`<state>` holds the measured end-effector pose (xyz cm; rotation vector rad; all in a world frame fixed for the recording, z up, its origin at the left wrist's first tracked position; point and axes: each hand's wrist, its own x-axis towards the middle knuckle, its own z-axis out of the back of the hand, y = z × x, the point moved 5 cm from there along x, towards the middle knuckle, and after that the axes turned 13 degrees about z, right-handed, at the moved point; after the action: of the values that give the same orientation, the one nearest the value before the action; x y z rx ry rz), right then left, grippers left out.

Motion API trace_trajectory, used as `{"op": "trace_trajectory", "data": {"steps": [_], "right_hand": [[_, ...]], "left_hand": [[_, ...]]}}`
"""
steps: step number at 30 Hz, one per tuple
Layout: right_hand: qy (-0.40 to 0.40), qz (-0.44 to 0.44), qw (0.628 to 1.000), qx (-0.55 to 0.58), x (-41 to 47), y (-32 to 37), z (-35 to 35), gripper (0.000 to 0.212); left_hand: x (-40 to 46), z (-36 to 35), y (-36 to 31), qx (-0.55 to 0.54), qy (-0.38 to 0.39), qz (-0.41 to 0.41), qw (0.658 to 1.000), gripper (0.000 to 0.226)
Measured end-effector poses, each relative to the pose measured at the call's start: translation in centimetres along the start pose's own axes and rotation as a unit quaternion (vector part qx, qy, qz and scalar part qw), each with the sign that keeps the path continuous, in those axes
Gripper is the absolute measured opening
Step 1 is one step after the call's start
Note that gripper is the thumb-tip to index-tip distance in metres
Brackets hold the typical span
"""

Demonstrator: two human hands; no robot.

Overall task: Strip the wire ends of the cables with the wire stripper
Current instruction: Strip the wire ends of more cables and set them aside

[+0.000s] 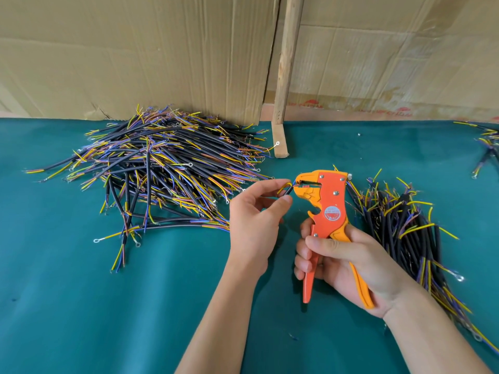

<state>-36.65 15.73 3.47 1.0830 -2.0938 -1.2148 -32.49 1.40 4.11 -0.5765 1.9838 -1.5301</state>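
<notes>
An orange and yellow wire stripper [325, 206] stands upright over the green table, jaws pointing left. My right hand [348, 263] grips its two handles from the right. My left hand [255, 220] pinches a short black cable [286, 189] between thumb and fingers. The cable's yellow and blue wire ends reach into the stripper's jaws. Most of the cable is hidden inside my left hand.
A large heap of black cables [162, 168] with coloured wire ends lies on the left. A second pile [407, 233] lies right of my right hand, and a few more cables [486, 147] at the far right edge. A cardboard wall [135, 55] and a wooden post [283, 85] stand behind the green table [108, 306].
</notes>
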Motion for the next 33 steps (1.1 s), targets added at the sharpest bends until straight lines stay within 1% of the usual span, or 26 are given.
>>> {"op": "trace_trajectory", "data": {"steps": [11, 19, 30, 33], "right_hand": [[0.001, -0.003, 1.000, -0.003, -0.04, 0.12, -0.07, 0.007], [-0.005, -0.007, 1.000, -0.009, -0.02, 0.08, -0.07, 0.008], [-0.037, -0.026, 0.999, 0.000, -0.20, 0.18, -0.15, 0.014], [-0.059, -0.021, 0.998, -0.003, -0.19, 0.27, -0.20, 0.019]], "left_hand": [[0.05, 0.11, 0.09, -0.009, 0.001, 0.006, 1.000, 0.025], [0.05, 0.03, 0.06, -0.013, 0.007, 0.008, 1.000, 0.025], [0.23, 0.17, 0.10, -0.009, 0.017, 0.010, 1.000, 0.025], [0.28, 0.15, 0.05, -0.009, 0.023, 0.009, 1.000, 0.024]]}}
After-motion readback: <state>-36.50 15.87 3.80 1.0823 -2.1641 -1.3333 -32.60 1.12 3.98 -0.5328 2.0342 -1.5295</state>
